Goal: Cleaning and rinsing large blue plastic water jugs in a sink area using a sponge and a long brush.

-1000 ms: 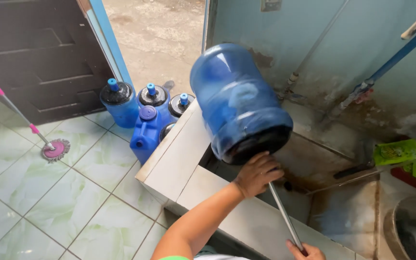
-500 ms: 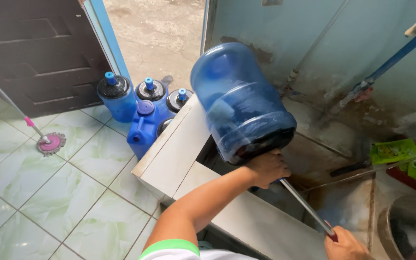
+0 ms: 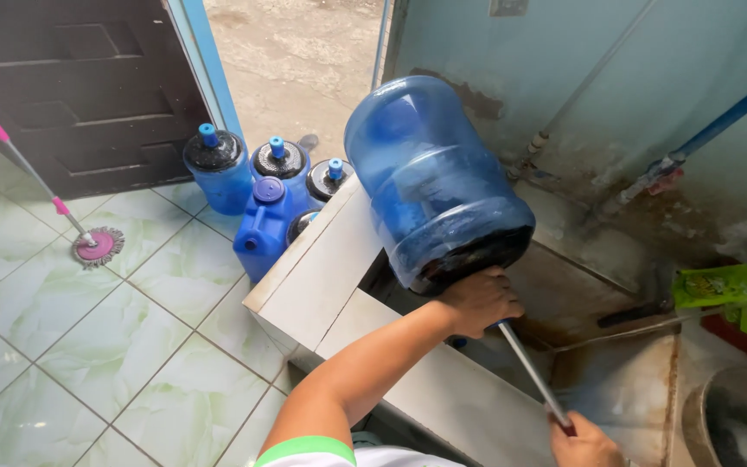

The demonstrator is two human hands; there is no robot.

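Your right hand [image 3: 588, 439] is cut off by the bottom edge, so only its upper part shows; it is wrapped around the end of a thin metal rod with a dark red grip [image 3: 533, 377]. The rod's far end disappears behind your left hand and the jug's mouth, so you cannot see how far in it goes.

Your left hand [image 3: 477, 300] is curled under the neck end of the large translucent blue plastic water jug [image 3: 430, 177], fingers pressed against its dark lower rim. The jug lies tilted, bottom pointing up and away from you, its side resting on the inner edge of the pale tiled ledge [image 3: 322, 272], over the stained wash basin [image 3: 598, 303].

On the green marbled floor tiles [image 3: 62, 320] beyond the ledge stand three round blue capped water jugs [image 3: 218, 169] and, in front of them, a solid blue plastic jerrycan [image 3: 263, 227], partly hidden by the ledge. A pink-headed mop [image 3: 95, 246] lies at the left, its handle cut off by the frame. A crumpled green packet [image 3: 724, 290] sits at the right; its print is too small to make out.
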